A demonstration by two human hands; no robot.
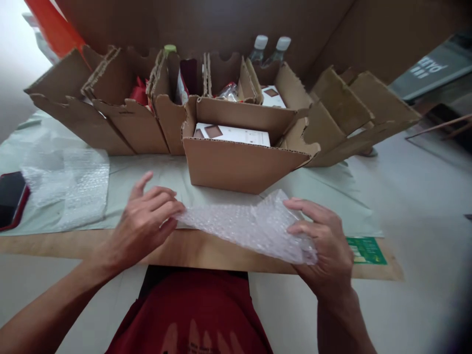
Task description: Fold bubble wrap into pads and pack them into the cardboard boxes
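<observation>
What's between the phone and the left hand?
Head view: going from the phone to the left hand, loose bubble wrap on the pale cloth, then a strip of the cloth itself.

A dark red top is worn, printed with pale, tapering shapes and small dark lettering; the left hand and right hand are bare.

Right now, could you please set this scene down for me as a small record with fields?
Left hand: pinches one end of the bubble wrap
Right hand: grips the other end
Nearest container: front box, open, white carton inside
Behind it: row of open cardboard boxes
Far left: phone, beside another plastic sheet
Surface: pale cloth over wooden table
</observation>
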